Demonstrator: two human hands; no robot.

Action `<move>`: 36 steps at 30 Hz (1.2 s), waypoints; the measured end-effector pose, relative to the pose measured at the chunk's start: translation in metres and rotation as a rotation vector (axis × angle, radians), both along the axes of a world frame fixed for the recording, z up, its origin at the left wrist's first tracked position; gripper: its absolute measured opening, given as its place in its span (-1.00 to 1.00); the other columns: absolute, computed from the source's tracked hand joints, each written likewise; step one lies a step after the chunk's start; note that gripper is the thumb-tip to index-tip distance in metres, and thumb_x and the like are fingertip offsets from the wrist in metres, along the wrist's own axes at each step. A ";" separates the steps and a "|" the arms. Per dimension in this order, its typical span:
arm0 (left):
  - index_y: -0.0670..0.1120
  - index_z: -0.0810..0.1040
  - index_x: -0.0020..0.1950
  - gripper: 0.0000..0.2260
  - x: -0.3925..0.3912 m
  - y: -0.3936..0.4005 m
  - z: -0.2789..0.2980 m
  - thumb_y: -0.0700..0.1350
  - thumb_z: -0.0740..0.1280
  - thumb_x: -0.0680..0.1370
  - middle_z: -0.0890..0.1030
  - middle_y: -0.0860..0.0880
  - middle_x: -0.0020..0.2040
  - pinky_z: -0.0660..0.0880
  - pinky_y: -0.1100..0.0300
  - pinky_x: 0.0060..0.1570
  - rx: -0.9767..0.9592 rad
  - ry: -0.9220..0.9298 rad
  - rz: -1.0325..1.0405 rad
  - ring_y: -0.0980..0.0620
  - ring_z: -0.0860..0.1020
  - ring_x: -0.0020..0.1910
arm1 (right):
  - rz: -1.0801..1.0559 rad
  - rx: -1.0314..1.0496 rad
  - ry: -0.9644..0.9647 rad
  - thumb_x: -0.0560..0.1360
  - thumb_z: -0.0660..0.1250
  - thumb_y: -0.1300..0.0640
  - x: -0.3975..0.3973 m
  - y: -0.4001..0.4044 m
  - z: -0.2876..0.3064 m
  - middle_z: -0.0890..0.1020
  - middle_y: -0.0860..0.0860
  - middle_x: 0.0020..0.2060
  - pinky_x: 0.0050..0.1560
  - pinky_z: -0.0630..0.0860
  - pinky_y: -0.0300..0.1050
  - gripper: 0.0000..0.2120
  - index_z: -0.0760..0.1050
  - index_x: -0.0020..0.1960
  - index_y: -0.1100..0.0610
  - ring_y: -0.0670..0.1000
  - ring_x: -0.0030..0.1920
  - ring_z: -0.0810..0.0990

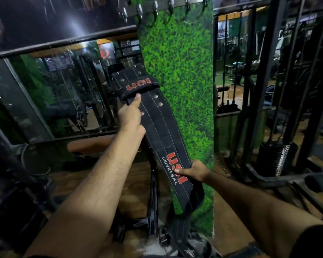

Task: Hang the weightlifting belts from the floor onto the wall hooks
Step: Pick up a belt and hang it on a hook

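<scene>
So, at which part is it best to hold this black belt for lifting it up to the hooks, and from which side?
Probably near its upper end, just under the loop marked USI, from the left edge, where the left hand already holds the black belt. The strap is narrower there, so fingers wrap around it, and that end is nearest to the hooks. The right hand steadies the wide lower part.

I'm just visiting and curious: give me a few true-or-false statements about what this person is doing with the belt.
1. Both hands hold the belt. True: left hand near its upper end, right hand lower down.
2. The belt is blue. False: it is black with red lettering.
3. The belt already hangs on a hook. False: the hooks are above it, bare.
4. Green turf covers the pillar behind the belt. True.
</scene>
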State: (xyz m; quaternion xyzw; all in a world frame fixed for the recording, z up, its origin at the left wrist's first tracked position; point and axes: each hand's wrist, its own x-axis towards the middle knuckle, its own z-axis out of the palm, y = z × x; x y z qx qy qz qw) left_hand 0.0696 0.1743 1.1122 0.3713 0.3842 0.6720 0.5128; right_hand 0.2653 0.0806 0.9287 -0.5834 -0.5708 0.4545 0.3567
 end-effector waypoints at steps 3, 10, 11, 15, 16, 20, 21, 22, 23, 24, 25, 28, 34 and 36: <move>-0.13 0.72 -0.03 -0.38 -0.004 -0.001 0.000 0.23 0.65 0.08 0.74 -0.19 -0.02 0.59 -0.34 0.06 -0.020 0.021 0.001 -0.34 0.69 0.02 | 0.077 -0.030 -0.132 0.35 0.62 -0.10 -0.002 0.001 0.017 0.67 -0.16 -0.37 -0.30 0.50 -0.34 -0.73 0.62 -0.23 0.04 -0.13 -0.31 0.62; -0.04 0.60 -0.07 -0.90 -0.017 -0.041 0.009 -0.04 0.45 0.55 0.68 0.12 -0.34 0.60 0.08 -0.16 0.007 0.155 -0.082 0.15 0.59 -0.38 | -0.040 0.198 0.253 0.65 0.29 0.07 -0.046 -0.001 0.067 0.61 -0.16 -0.49 -0.40 0.43 -0.34 -0.69 0.53 -0.25 0.10 -0.25 -0.46 0.55; -0.05 0.63 -0.01 -0.89 -0.020 -0.042 0.006 -0.04 0.46 0.54 0.73 0.06 -0.21 0.64 0.00 -0.05 0.033 0.156 -0.110 0.09 0.65 -0.27 | -0.091 0.265 0.285 0.66 0.29 0.05 -0.053 0.000 0.074 0.61 -0.15 -0.46 -0.34 0.44 -0.31 -0.65 0.54 -0.27 0.15 -0.23 -0.42 0.54; -0.08 0.63 0.10 -0.84 -0.031 -0.043 -0.006 -0.08 0.45 0.55 0.74 -0.09 0.03 0.63 -0.11 0.09 0.073 0.154 -0.175 -0.16 0.69 0.06 | -0.261 0.396 0.456 0.54 0.31 -0.26 -0.073 0.003 0.102 0.72 0.26 -0.01 0.10 0.62 0.10 -0.33 0.60 0.04 0.43 0.05 -0.07 0.63; -0.08 0.62 0.10 -0.88 -0.032 -0.043 -0.012 -0.12 0.42 0.57 0.74 -0.07 -0.01 0.63 -0.07 0.05 0.077 0.162 -0.193 -0.13 0.70 0.03 | -0.283 0.384 0.489 0.54 0.29 -0.30 -0.077 0.004 0.110 0.70 0.30 0.05 0.13 0.61 0.14 -0.30 0.60 0.11 0.40 0.08 -0.05 0.64; -0.06 0.66 0.06 -0.90 -0.037 -0.049 -0.039 -0.18 0.36 0.60 0.75 0.04 -0.07 0.54 -0.18 0.20 0.080 0.355 -0.298 -0.06 0.69 0.02 | -0.245 0.345 0.557 0.61 0.27 -0.20 -0.082 0.010 0.141 0.73 0.06 -0.15 -0.31 0.58 -0.22 -0.48 0.62 0.17 0.26 -0.08 -0.27 0.67; -0.06 0.67 0.05 -0.89 -0.038 -0.050 -0.047 -0.20 0.36 0.60 0.74 0.04 -0.07 0.53 -0.16 0.20 0.078 0.398 -0.336 -0.03 0.69 0.01 | -0.260 0.356 0.580 0.61 0.31 -0.12 -0.083 0.013 0.145 0.71 0.01 -0.22 -0.39 0.54 -0.26 -0.58 0.63 0.13 0.25 -0.11 -0.34 0.66; -0.05 0.67 0.04 -0.87 -0.039 -0.051 -0.055 -0.23 0.35 0.60 0.74 0.04 -0.06 0.55 -0.11 0.19 0.081 0.430 -0.375 0.03 0.69 -0.02 | -0.294 0.377 0.598 0.61 0.35 -0.03 -0.083 0.016 0.146 0.70 0.01 -0.23 -0.40 0.53 -0.26 -0.70 0.62 0.08 0.22 -0.10 -0.34 0.65; -0.03 0.66 0.06 -0.84 -0.040 -0.054 -0.061 -0.25 0.34 0.60 0.73 0.05 -0.03 0.56 0.03 0.14 0.093 0.463 -0.418 0.12 0.67 -0.05 | -0.333 0.396 0.602 0.61 0.37 0.07 -0.084 0.018 0.146 0.70 0.04 -0.20 -0.34 0.56 -0.22 -0.80 0.60 0.05 0.21 -0.06 -0.29 0.67; -0.01 0.64 0.11 -0.81 -0.042 -0.056 -0.065 -0.26 0.33 0.61 0.71 0.06 0.01 0.56 0.21 0.06 0.111 0.507 -0.462 0.20 0.65 -0.05 | -0.366 0.412 0.598 0.61 0.37 0.14 -0.084 0.019 0.143 0.70 0.09 -0.14 -0.25 0.60 -0.17 -0.86 0.58 0.06 0.22 0.00 -0.21 0.68; 0.00 0.60 0.16 -0.77 -0.044 -0.057 -0.067 -0.28 0.32 0.61 0.68 0.06 0.05 0.53 0.36 -0.02 0.124 0.548 -0.503 0.23 0.62 -0.04 | -0.384 0.424 0.598 0.61 0.36 0.20 -0.085 0.021 0.138 0.69 0.12 -0.09 -0.19 0.63 -0.13 -0.88 0.56 0.10 0.24 0.04 -0.16 0.68; -0.12 0.47 0.38 -0.55 -0.056 -0.050 -0.063 -0.45 0.25 0.54 0.62 -0.07 0.15 0.52 0.41 -0.22 0.109 0.542 -0.532 0.14 0.58 -0.05 | -0.420 0.442 0.595 0.61 0.33 0.27 -0.087 0.020 0.126 0.68 0.08 -0.10 -0.22 0.64 -0.22 -0.86 0.51 0.16 0.23 -0.08 -0.24 0.68; -0.13 0.45 0.43 -0.46 -0.066 -0.040 -0.030 -0.32 0.24 0.43 0.61 -0.15 0.24 0.59 0.12 0.09 0.133 0.236 -0.804 -0.05 0.61 0.10 | -0.388 0.422 0.560 0.60 0.33 0.28 -0.085 0.013 0.125 0.69 0.02 -0.12 -0.26 0.63 -0.20 -0.84 0.49 0.17 0.16 -0.07 -0.22 0.70; -0.10 0.57 0.18 -0.79 -0.051 -0.043 -0.022 -0.17 0.32 0.55 0.71 -0.08 0.03 0.60 0.00 0.08 0.090 0.233 -0.674 -0.01 0.68 -0.04 | -0.340 0.413 0.528 0.62 0.30 0.25 -0.084 0.011 0.126 0.70 0.03 -0.06 -0.21 0.63 -0.18 -0.89 0.51 0.14 0.13 -0.07 -0.16 0.70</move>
